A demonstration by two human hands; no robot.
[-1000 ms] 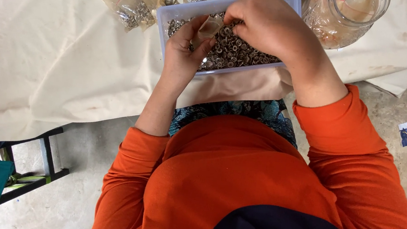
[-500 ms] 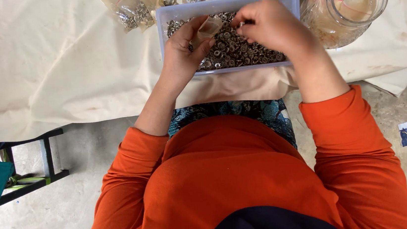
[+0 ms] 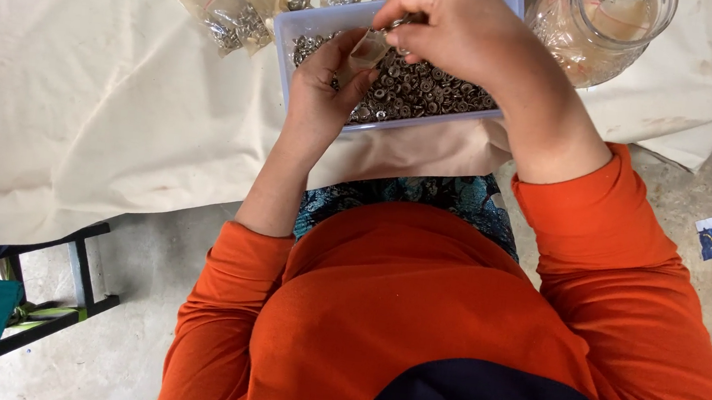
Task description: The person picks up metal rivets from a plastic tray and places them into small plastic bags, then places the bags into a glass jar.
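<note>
Since a moment ago her right hand (image 3: 455,31) has lifted slightly, pinching 1 small metal piece (image 3: 399,23) above the plastic tray (image 3: 303,25) on the counter (image 3: 77,112). Left hand (image 3: 323,92) grips a flimsy clear bag (image 3: 366,51), best held at its mouth; pieces look hard, light, slippery.

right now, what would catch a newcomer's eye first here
Probably the bright orange sleeves, then the clear plastic tray of small metal rings at the top of the cloth-covered table. Over it, the left hand holds a small clear bag while the right hand pinches something small at its mouth.
</note>
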